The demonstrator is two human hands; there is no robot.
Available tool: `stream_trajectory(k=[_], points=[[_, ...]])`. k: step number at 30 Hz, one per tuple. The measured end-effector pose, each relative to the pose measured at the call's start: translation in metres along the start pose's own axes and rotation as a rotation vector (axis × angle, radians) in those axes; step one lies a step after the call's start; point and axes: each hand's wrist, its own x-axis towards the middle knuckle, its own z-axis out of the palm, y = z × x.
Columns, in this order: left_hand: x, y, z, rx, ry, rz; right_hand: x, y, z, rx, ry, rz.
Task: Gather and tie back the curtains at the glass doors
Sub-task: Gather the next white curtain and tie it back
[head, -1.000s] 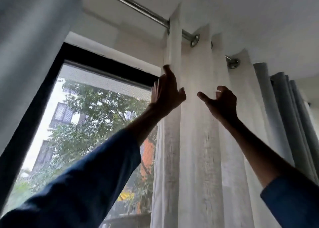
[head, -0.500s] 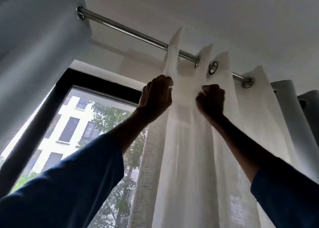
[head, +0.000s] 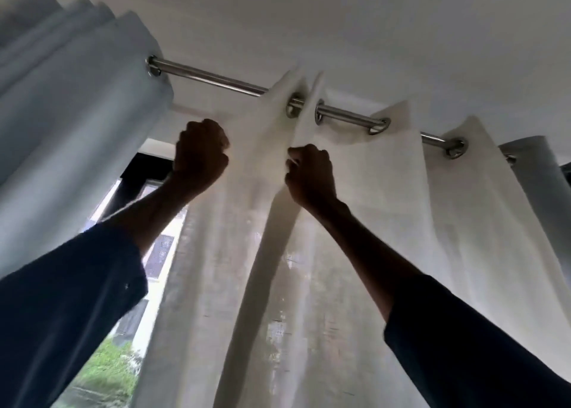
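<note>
White ceiling (head: 370, 21) overhead, plain, close above a steel rod (head: 216, 78) slanting down to the right. Behind it, a black-framed glass door (head: 157, 253), with a pale building and green leaves beyond.

By count: one rod. Three curtains: a grey-blue curtain (head: 77, 129) bunched at the left, a cream sheer curtain (head: 386, 222) across the middle, a grey curtain (head: 531, 175) at the far right. Four metal rings (head: 379, 128) showing along the sheer curtain's top, one more on the grey-blue curtain. Two hands, two dark blue sleeves (head: 61, 315).

Grips the sheer curtain's left edge in the clenched left hand (head: 200, 154), raised high under the rod. Pinches a vertical fold in the curled fingers of the right hand (head: 310, 172), near the left and just below the two closest rings.

Between grey-blue curtain and sheer edge, a stretch of bare rod and a strip of uncovered glass. Top peaks of the sheer nearly at the ceiling.
</note>
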Motion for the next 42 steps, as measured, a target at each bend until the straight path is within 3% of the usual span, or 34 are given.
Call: stream_trajectory(k=[4,11,14,23,29,37,42], points=[[0.003,-0.041,-0.012,0.091,-0.01,-0.09,-0.018,0.034,-0.014,0.016,0.08,0.062],[-0.031,0.007,-0.007,-0.039,-0.08,0.208,-0.014,0.02,-0.009,0.074,0.143,0.084],[-0.022,0.004,-0.017,-0.132,-0.114,0.223,-0.007,-0.007,-0.006,0.116,0.111,0.053],[-0.009,-0.023,-0.052,-0.085,-0.108,0.302,0.022,-0.102,0.028,0.261,-0.1,-0.012],[-0.031,-0.001,-0.041,-0.224,-0.114,0.332,-0.013,-0.042,0.026,0.168,0.026,0.146],[-0.041,0.047,-0.023,-0.226,-0.184,0.39,-0.037,-0.037,0.004,0.116,0.113,0.162],[-0.041,0.046,-0.031,-0.197,-0.243,0.259,-0.052,-0.051,-0.004,-0.015,0.191,0.072]])
